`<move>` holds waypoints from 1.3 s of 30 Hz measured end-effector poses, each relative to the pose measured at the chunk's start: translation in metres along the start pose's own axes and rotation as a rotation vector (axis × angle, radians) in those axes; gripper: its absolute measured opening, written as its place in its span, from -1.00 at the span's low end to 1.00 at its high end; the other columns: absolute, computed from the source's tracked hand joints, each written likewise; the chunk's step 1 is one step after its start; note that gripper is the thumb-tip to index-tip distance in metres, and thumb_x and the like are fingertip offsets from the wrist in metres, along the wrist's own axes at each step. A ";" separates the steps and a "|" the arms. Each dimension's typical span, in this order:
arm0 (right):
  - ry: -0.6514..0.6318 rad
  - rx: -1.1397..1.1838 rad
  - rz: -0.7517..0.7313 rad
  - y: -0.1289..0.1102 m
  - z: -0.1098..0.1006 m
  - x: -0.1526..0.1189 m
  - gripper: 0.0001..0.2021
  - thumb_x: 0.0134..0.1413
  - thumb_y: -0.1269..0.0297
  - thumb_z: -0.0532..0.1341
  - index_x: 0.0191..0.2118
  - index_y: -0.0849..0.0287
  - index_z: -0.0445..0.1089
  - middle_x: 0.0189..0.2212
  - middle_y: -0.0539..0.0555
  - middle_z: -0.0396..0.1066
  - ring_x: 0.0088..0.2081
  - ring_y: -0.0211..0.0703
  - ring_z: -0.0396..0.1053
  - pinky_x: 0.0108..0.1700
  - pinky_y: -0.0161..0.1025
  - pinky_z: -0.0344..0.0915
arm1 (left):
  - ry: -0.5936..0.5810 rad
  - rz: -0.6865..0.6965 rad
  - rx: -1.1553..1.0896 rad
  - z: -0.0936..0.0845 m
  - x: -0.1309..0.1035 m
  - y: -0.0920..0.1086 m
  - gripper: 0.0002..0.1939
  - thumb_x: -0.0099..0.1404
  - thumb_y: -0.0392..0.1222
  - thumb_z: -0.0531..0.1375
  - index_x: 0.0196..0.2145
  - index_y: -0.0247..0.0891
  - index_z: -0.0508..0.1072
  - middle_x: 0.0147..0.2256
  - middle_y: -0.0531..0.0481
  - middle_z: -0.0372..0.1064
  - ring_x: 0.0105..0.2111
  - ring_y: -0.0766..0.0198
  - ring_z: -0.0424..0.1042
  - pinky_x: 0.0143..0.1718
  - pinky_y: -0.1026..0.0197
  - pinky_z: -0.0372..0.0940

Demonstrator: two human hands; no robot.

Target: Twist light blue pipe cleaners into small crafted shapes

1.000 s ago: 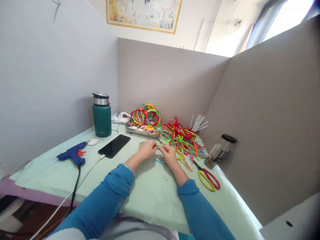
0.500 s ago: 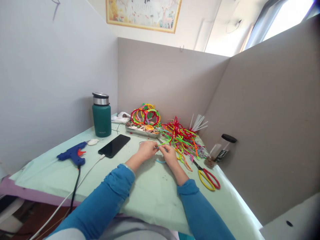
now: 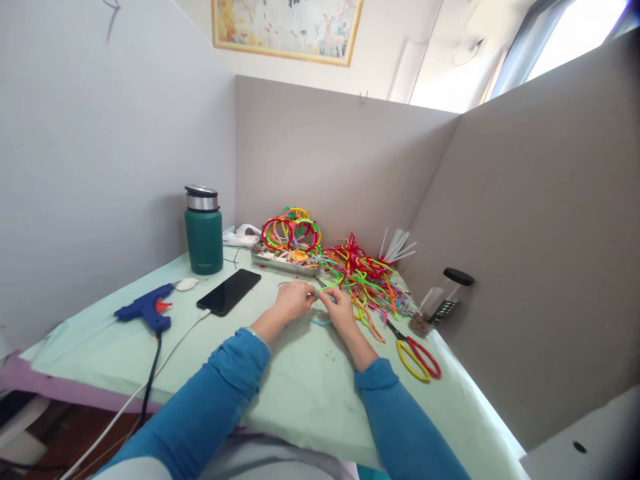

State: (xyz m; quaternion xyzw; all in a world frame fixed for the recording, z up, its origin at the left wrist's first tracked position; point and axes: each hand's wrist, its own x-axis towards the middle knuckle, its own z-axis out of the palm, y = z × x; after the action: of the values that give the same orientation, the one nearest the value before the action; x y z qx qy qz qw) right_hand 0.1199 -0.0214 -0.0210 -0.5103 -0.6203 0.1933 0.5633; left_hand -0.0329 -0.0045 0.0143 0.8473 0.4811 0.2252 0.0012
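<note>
My left hand (image 3: 295, 300) and my right hand (image 3: 339, 308) meet fingertip to fingertip above the middle of the table. Both are closed in a pinch on a light blue pipe cleaner (image 3: 321, 323), part of which shows below the fingers; the rest is mostly hidden by them. Just beyond my right hand spreads a pile of colourful pipe cleaners (image 3: 360, 273). Scissors (image 3: 419, 358) with red and yellow handles lie to the right of that hand. A black phone (image 3: 229, 291) rests left of my left hand.
A blue glue gun (image 3: 147, 307) and a green bottle (image 3: 203, 240) stand at left, with cables over the front edge. Behind my hands sits a metal tray (image 3: 285, 267) with pipe-cleaner rings (image 3: 291, 233) on it. A clear jar (image 3: 445, 300) is at right. Grey partitions (image 3: 340, 153) enclose the table.
The fingers of both hands have shifted very slightly around the pipe cleaner, with a little more blue showing between them. Everything else lies as before.
</note>
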 end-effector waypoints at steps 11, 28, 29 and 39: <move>0.011 -0.026 -0.014 0.003 0.000 0.000 -0.71 -0.02 0.05 0.17 -0.41 0.20 0.44 -0.45 0.04 0.45 -0.35 -0.13 0.35 -0.27 -0.25 0.21 | -0.002 0.001 0.042 -0.001 0.000 0.002 -0.72 0.26 -0.08 0.04 -0.33 -0.16 0.53 -0.33 -0.07 0.49 -0.28 0.18 0.43 -0.27 0.24 0.19; -0.116 0.143 0.044 -0.005 0.000 -0.004 -0.68 0.01 0.00 0.17 -0.45 0.18 0.40 -0.68 -0.09 0.17 -0.60 -0.31 0.09 -0.56 -0.35 0.05 | -0.054 -0.062 0.027 -0.006 0.000 0.006 -0.72 0.21 -0.18 0.01 -0.33 -0.23 0.51 -0.31 -0.17 0.50 -0.25 0.09 0.44 -0.24 0.17 0.22; -0.136 0.167 0.050 -0.007 0.000 -0.005 -0.68 0.00 -0.01 0.17 -0.44 0.18 0.39 -0.69 -0.11 0.15 -0.62 -0.32 0.07 -0.57 -0.35 0.04 | -0.057 -0.061 0.030 -0.006 0.001 0.005 -0.72 0.21 -0.17 0.01 -0.33 -0.23 0.51 -0.31 -0.17 0.50 -0.26 0.09 0.44 -0.25 0.17 0.23; -0.208 0.315 0.129 -0.017 -0.005 -0.009 -0.39 0.08 -0.28 -0.07 -0.37 0.19 0.42 -0.72 -0.06 0.19 -0.68 -0.31 0.07 -0.61 -0.33 0.03 | -0.046 -0.096 0.011 -0.004 0.002 0.004 -0.70 0.24 -0.10 0.01 -0.35 -0.20 0.52 -0.34 -0.13 0.50 -0.29 0.13 0.45 -0.29 0.22 0.21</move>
State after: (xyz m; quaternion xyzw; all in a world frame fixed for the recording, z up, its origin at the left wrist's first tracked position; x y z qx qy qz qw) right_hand 0.1159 -0.0376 -0.0100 -0.4319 -0.6032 0.3752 0.5557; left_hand -0.0306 -0.0060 0.0199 0.8281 0.5224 0.2026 0.0183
